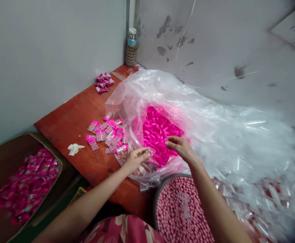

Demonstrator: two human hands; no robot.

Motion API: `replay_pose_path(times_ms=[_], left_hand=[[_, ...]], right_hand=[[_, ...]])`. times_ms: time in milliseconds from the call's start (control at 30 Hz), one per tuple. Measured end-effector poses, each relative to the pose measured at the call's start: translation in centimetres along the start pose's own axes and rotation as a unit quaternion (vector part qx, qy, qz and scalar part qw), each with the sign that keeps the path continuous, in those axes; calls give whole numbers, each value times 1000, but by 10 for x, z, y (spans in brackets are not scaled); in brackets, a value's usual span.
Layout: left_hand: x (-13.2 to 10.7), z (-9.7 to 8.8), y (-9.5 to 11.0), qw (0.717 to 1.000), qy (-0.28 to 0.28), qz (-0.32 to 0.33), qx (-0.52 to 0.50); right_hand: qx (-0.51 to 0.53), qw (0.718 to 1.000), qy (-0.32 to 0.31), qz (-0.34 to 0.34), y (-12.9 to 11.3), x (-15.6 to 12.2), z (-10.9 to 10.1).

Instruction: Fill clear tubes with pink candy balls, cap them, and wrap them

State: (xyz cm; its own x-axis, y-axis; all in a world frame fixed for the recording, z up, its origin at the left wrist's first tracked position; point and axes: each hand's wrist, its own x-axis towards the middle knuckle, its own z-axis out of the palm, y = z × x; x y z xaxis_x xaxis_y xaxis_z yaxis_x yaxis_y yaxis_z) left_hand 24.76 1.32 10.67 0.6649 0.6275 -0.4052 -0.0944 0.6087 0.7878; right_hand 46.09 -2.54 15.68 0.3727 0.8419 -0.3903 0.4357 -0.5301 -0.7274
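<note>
My left hand [137, 158] is closed in a pinch on a small clear plastic container [151, 152] with pink balls in it. To its right, my right hand [180, 146] is held over a heap of bright pink plastic caps [156, 126] in an opened clear plastic bag [147, 79]. Its thumb and fingertips are drawn together; whatever they pinch blends into the pink behind. Filled containers with pink caps [109, 133] lie in a loose pile left of the bag. Below my hands stands a round tub [159, 194] of pink balls, a clear piece of plastic [184, 202] lying on them.
Pink packets [104, 82] sit on the red table [69, 114] near the wall. A bottle [131, 38] stands in a woven holder in the corner. At lower left, a box [58, 165] holds many pink packets. Clear empty containers [251, 202] lie at right under plastic.
</note>
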Motion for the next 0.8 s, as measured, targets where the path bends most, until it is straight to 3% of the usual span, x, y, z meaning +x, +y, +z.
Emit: replay_pose_path(times_ms=[100,233,467,667,733,800], left_hand=[[-7,14,-3,994,-14,45,103],[-22,33,1,958,-50,125,254],[-51,57,2,902,-109,208,363],[-62,65,5,813,-188,272,480],[-62,67,7,801,-208,270,492],[-63,70,7,806,-231,248,485]], right_hand=[[110,989,-10,-99,-2,-46,7],[6,984,20,-179,-5,-83,12],[-134,979,-3,-155,-8,-132,5],[-191,966,12,-172,6,-162,5],[-200,962,10,-184,13,-167,5],[-206,954,20,-215,14,-171,3]])
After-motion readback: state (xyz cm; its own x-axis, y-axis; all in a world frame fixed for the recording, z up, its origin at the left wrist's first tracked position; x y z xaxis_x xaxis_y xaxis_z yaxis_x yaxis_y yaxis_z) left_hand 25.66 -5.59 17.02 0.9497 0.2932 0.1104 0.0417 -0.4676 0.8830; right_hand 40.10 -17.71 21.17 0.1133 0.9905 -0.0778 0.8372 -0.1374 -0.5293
